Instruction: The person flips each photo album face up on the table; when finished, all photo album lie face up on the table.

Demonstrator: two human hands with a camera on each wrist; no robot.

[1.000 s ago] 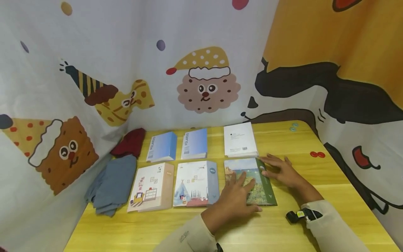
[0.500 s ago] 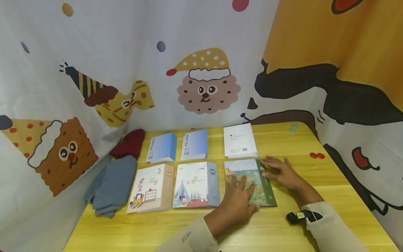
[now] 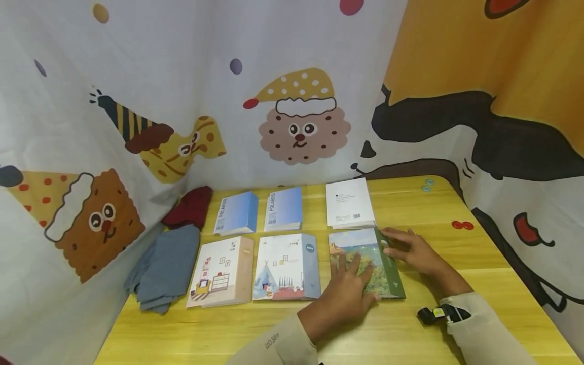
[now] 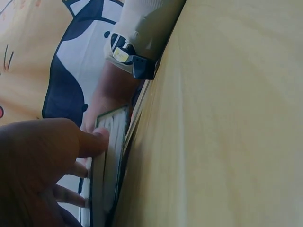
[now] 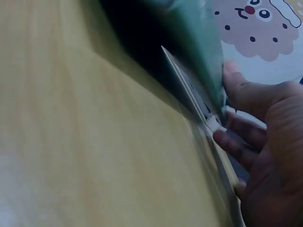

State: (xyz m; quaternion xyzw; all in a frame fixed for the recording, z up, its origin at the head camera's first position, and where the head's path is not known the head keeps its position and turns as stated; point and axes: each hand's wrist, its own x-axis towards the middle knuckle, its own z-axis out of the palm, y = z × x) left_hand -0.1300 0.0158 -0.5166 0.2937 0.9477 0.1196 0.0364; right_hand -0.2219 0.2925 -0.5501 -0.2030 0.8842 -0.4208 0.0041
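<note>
A photo album with a painted seaside cover and a green spine lies flat at the right end of the near row in the head view. Across its cover my left hand rests with spread fingers. In the left wrist view, that hand's thumb touches the album's near edge, where the pages show. My right hand is at the spine's far right corner, fingers extended. The right wrist view has its thumb against the green spine, with other fingers near the edge.
Beside it lie a tent-picture album and a room-picture album. Behind are two blue albums and a white album. Folded grey cloth and dark red cloth lie left. Red and teal small rings lie right.
Both hands stay at the painted album. Over the last second the left hand has shifted slightly toward the near edge; the right hand barely moves. The camera view drifts a little.
</note>
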